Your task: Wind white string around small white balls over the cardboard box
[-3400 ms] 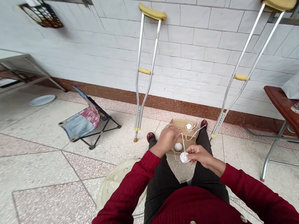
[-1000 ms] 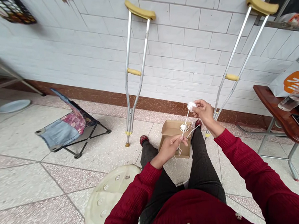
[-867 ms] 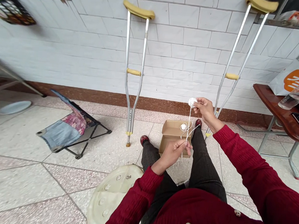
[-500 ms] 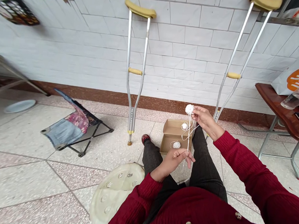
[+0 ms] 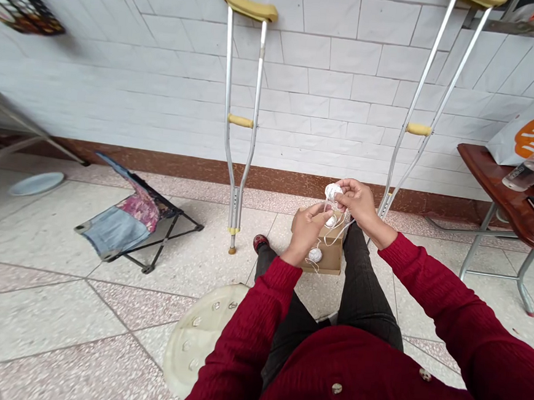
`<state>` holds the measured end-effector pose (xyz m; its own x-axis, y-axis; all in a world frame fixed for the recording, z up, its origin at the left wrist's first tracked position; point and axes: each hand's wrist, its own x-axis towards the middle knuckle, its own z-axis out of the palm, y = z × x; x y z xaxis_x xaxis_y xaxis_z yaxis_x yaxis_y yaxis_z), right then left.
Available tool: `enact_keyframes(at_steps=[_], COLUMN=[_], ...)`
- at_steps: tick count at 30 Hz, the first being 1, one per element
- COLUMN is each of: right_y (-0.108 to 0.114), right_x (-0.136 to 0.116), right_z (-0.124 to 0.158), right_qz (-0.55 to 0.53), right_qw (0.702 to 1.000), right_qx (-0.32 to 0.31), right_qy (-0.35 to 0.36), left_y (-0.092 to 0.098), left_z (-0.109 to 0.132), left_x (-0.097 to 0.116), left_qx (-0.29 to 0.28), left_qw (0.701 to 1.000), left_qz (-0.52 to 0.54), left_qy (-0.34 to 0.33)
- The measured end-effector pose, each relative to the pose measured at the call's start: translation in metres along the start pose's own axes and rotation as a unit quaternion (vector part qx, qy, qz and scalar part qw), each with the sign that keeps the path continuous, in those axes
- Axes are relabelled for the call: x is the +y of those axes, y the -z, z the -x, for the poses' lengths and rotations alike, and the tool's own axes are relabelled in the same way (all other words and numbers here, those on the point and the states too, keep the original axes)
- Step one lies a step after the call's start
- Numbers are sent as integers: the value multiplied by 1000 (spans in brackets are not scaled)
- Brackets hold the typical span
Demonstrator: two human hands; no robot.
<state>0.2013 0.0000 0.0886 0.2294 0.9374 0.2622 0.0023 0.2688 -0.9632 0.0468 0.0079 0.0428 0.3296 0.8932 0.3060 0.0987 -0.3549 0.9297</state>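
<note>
My right hand (image 5: 358, 204) is closed on a small ball of white string (image 5: 332, 191), held up in front of me. Just below and left of it, my left hand (image 5: 307, 231) pinches the loose strand that hangs from the ball. Both hands hover over an open cardboard box (image 5: 329, 261) on the floor between my legs. Inside the box lie two more white string balls, one near the front (image 5: 315, 254) and one partly hidden behind my fingers (image 5: 330, 221).
Two aluminium crutches (image 5: 240, 118) (image 5: 417, 113) lean on the tiled wall. A folded fabric stool (image 5: 129, 217) lies at the left, a pale plastic stool seat (image 5: 195, 342) by my left knee. A wooden table (image 5: 507, 197) with a bottle and bag stands right.
My left hand has come up from near my lap to meet my right hand at the ball, so the stretched strand between them is now short. The right hand lowered slightly.
</note>
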Motion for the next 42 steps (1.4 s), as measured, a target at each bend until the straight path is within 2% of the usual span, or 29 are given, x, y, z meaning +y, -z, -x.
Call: enact_keyframes(at_steps=[2, 5, 7, 10, 14, 16, 18, 20, 22, 25, 27, 30, 32, 33, 36, 38, 40, 42], right_y=[3, 15, 22, 23, 14, 13, 13, 11, 7, 2, 2, 6, 8, 8, 1, -6, -11, -14], right_x=[5, 20, 33, 48, 48, 40, 30, 22, 19, 28, 43, 68, 79, 82, 78, 66, 50, 32], right_z=[-4, -14, -18, -19, -16, -12, -2, 17, 45, 85, 97, 82, 57, 44, 9, 0, 6, 26], right_qz=[-11, -22, -23, -28, -49, -68, -88, -100, -103, -96, -76, -13, 40, 64, 72, 19, -43, -91], right_qw=[1000, 998, 994, 990, 984, 978, 966, 951, 932, 889, 888, 930, 955, 966, 986, 991, 991, 983], right_qx=[0, 35, 61, 77, 82, 50, -8, -74, -144, -239, -226, -115, -68, -48, 16, 34, 2, -57], right_qy=[-9, -50, -83, -115, -148, -190, -241, -282, -316, -379, -394, -350, -285, -245, -148, -124, -129, -151], left_y=[-10, -11, -9, -9, -11, -7, 1, 11, 22, 38, 47, 50, 43, 37, 22, 17, 17, 21], left_z=[5, 21, 33, 50, 73, 84, 91, 89, 77, 46, 25, 7, 8, 11, 30, 45, 57, 62], left_x=[8, 15, 19, 26, 20, 4, -19, -42, -58, -56, -38, -3, 11, 14, 7, -6, -20, -34], left_qx=[13, 11, -26, -93, -132, -147, -172, -195, -197, -172, -157, -163, -169, -167, -148, -144, -149, -152], left_qw=[1000, 999, 999, 994, 980, 978, 980, 980, 975, 951, 925, 877, 858, 858, 891, 918, 938, 949], left_qz=[-13, -28, -17, 44, 130, 126, 77, -6, -104, -243, -310, -385, -417, -421, -391, -344, -296, -266], left_qy=[-8, -32, -27, 23, 71, 75, 66, 42, 3, -83, -152, -237, -250, -242, -178, -133, -101, -78])
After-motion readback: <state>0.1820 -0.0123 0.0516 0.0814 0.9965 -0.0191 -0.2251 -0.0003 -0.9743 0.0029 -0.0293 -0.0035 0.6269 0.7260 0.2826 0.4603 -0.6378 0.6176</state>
